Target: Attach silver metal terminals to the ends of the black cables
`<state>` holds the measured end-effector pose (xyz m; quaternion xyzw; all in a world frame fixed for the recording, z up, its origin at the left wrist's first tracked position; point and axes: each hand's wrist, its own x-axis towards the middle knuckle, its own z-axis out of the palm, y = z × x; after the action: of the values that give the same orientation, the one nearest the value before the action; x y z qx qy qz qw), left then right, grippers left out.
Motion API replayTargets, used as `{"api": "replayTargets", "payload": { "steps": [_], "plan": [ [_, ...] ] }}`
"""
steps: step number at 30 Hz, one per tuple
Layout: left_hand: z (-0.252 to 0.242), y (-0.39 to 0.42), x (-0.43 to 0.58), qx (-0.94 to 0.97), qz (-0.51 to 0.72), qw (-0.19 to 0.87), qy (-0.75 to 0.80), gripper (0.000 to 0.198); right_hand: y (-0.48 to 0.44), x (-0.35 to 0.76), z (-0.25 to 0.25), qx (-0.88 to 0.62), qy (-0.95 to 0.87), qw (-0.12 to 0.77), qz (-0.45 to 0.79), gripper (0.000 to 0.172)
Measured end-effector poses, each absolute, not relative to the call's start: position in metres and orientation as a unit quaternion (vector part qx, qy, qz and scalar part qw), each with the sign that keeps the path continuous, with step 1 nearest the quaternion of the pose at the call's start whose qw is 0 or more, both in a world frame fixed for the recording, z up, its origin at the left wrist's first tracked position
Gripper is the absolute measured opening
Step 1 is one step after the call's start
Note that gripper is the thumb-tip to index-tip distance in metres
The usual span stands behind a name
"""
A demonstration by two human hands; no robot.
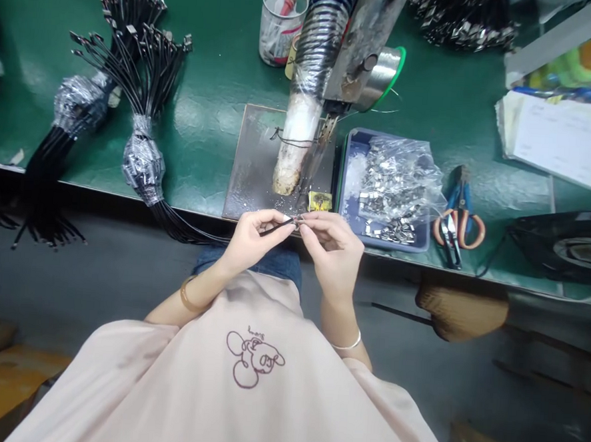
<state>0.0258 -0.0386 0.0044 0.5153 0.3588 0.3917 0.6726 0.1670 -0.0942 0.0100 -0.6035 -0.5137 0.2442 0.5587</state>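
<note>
My left hand [253, 237] is closed, pinching a thin black cable [273, 229] near its end, over the table's front edge. My right hand [338, 247] meets it fingertip to fingertip, with thumb and forefinger pressed together at the cable's tip. Whatever small piece the right fingers grip is too small to make out. Just beyond the hands lies a grey board [243, 178] with a yellow sponge-like pad [320, 201] on it. Right of the board, a blue tray [426, 241] holds a clear plastic bag [403, 171] and loose metal connector shells [392, 231].
Over the board hang a duct hose [312, 68] and a soldering fixture with a solder wire spool [384, 76]. Wrapped black cable bundles [143, 162] lie at left, overhanging the edge. Pliers [460, 214], cutters [449, 240] and a black device [569, 244] sit at right; a cup [279, 36] stands behind.
</note>
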Motion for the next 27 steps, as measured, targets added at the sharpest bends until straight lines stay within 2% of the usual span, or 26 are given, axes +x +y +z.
{"api": "replayTargets", "payload": {
  "steps": [10,13,16,19,21,23,27],
  "plan": [
    [-0.002,-0.044,0.029,0.583,0.451,0.573,0.358,0.015,-0.094,0.169,0.004,-0.592,-0.490,0.576,0.279,0.009],
    [-0.004,-0.043,0.026,0.669,0.450,0.479,0.348,0.013,-0.095,0.172,0.009,-0.599,-0.527,0.544,0.260,0.010],
    [-0.007,-0.044,0.024,0.771,0.448,0.322,0.318,0.014,-0.097,0.174,0.015,-0.623,-0.582,0.484,0.194,0.013],
    [-0.010,-0.048,0.023,0.804,0.453,0.239,0.302,0.018,-0.097,0.175,0.015,-0.622,-0.576,0.491,0.201,0.012],
    [-0.009,-0.051,0.024,0.781,0.456,0.292,0.312,0.017,-0.097,0.174,0.011,-0.597,-0.535,0.534,0.270,0.009],
    [-0.005,-0.053,0.023,0.729,0.439,0.411,0.328,0.017,-0.096,0.171,0.005,-0.566,-0.496,0.573,0.325,0.008],
    [0.005,-0.049,0.019,0.579,0.378,0.646,0.323,0.028,-0.097,0.163,-0.001,-0.558,-0.477,0.598,0.322,0.007]
  ]
}}
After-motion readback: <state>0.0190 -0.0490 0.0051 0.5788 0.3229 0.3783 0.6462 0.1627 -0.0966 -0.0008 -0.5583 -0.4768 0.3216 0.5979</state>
